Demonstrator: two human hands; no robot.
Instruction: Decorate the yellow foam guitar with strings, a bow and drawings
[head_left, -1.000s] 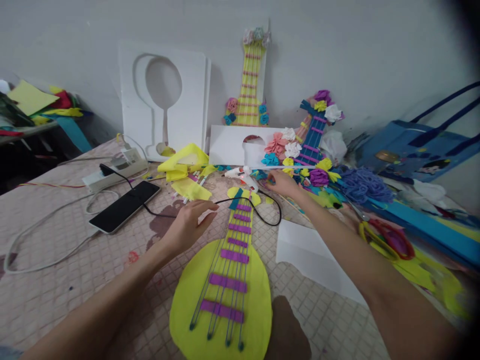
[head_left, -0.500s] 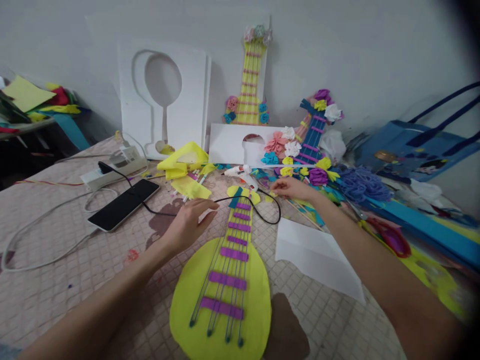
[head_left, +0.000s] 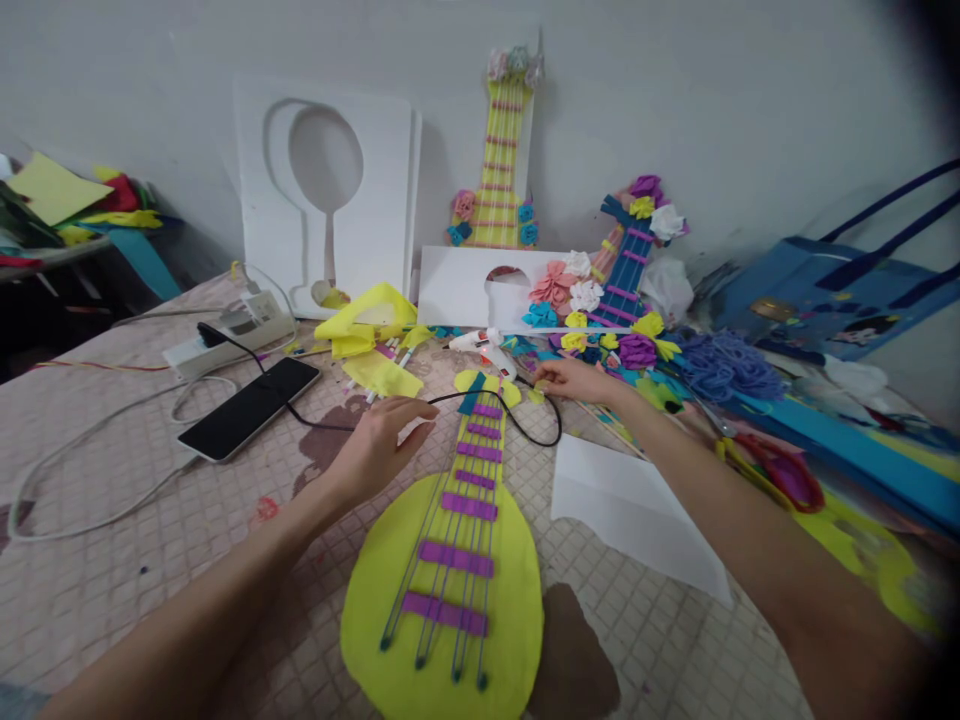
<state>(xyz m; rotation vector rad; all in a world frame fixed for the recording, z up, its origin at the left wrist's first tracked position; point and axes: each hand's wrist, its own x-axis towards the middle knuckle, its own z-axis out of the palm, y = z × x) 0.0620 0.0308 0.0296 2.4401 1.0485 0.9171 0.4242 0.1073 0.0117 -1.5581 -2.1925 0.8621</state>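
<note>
A yellow paper guitar (head_left: 517, 570) lies flat before me, with purple crossbars, bluish strings and a teal strip at its neck. My left hand (head_left: 382, 440) is left of the neck, thumb and forefinger apart. The black cord (head_left: 540, 443) of the hot glue gun passes at its fingers; whether they touch it I cannot tell. My right hand (head_left: 576, 382) is beyond the neck on the right, fingertips drawn together beside a small yellow scrap (head_left: 535, 395). What they hold, if anything, is hidden. Close to them lies the white hot glue gun (head_left: 487, 348).
A phone (head_left: 251, 410) and a power strip (head_left: 232, 335) with cables lie at left. White foam boards (head_left: 390, 180) and decorated paper guitars (head_left: 504, 160) stand against the wall. White paper (head_left: 637, 510), scissors (head_left: 784, 475), purple yarn (head_left: 727, 365) and a blue bag (head_left: 795, 290) are at right.
My right hand has shifted slightly left, towards the glue gun's handle. My left hand and the yellow guitar are almost where they were.
</note>
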